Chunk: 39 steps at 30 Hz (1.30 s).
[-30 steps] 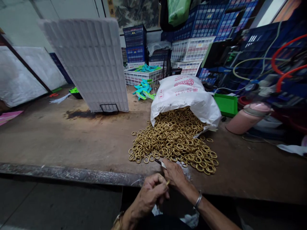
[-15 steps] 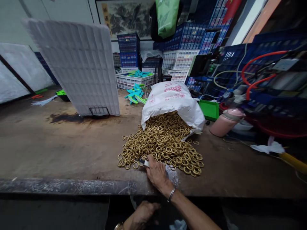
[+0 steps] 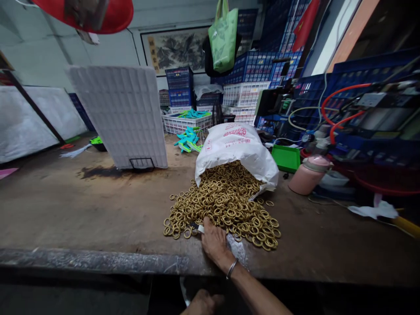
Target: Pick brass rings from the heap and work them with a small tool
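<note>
My right hand (image 3: pixel 215 244), with a metal bangle on the wrist, rests at the front edge of a pile of brass-coloured rings (image 3: pixel 226 210). Its fingers are closed around a small tool (image 3: pixel 201 229) with a white body and a dark tip, whose kind I cannot make out. That tip points left into the rings. The rings spill from the mouth of a white woven sack (image 3: pixel 234 146) with red print, lying on its side. Below the table edge, my left hand (image 3: pixel 204 302) is dim and smeared, so its fingers are unclear.
A white padded panel (image 3: pixel 121 118) stands upright on the wooden table (image 3: pixel 98 214). Turquoise-and-green plastic pieces (image 3: pixel 188 140) lie behind. To the right are a green tray (image 3: pixel 285 158), a pink flask (image 3: pixel 308 176) and red hoses (image 3: pixel 341 96). Stacked crates (image 3: pixel 246 94) fill the back.
My view has tilted up, so the table appears lower and a red round object shows at the top left. My left hand sits lower in the picture. The right hand stays at the rings.
</note>
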Motion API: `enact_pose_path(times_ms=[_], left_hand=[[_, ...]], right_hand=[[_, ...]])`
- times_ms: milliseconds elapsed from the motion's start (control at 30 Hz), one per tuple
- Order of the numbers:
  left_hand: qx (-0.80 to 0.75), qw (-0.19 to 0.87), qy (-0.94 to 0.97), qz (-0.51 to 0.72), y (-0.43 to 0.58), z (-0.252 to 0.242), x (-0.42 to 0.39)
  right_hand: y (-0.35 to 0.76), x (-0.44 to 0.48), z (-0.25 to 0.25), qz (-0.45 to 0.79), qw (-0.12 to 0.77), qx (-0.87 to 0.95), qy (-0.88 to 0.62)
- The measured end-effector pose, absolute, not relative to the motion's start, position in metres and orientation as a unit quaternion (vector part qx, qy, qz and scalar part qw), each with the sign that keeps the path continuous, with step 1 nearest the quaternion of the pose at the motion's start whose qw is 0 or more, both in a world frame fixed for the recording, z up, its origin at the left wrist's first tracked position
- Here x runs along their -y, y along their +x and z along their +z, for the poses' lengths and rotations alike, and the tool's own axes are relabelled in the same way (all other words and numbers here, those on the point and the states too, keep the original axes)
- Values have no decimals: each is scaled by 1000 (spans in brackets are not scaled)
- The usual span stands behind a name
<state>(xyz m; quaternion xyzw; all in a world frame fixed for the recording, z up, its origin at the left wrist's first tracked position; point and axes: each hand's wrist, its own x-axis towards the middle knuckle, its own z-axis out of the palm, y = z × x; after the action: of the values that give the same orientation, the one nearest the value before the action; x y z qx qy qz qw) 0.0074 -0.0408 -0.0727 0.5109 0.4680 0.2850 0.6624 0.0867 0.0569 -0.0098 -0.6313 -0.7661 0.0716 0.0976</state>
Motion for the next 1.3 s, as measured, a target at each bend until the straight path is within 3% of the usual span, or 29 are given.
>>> enact_pose_path(times_ms=[133,267,467,700,867,1133,1300], left_hand=[[-470,670,511,265,4,-53,47],[-494,661,449,344,-1,-21,41],[-582,488,419,497,-13,-5,12],[-473,349,657,472,-13,-14,2],[-477,386,655,441,-9,-7,2],[-518,447,581,440,0,7,3],[-524,560,489,415,3,12,4]], right_hand=[[93,-58,-8,98,141,769,-615],[105,-55,-10,171,221,778,-564],[119,-45,-8,348,328,708,-520],[131,-35,-5,537,332,565,-531],[132,-26,3,635,310,491,-509],[135,-23,6,483,345,614,-520],[133,-23,0,498,346,592,-531]])
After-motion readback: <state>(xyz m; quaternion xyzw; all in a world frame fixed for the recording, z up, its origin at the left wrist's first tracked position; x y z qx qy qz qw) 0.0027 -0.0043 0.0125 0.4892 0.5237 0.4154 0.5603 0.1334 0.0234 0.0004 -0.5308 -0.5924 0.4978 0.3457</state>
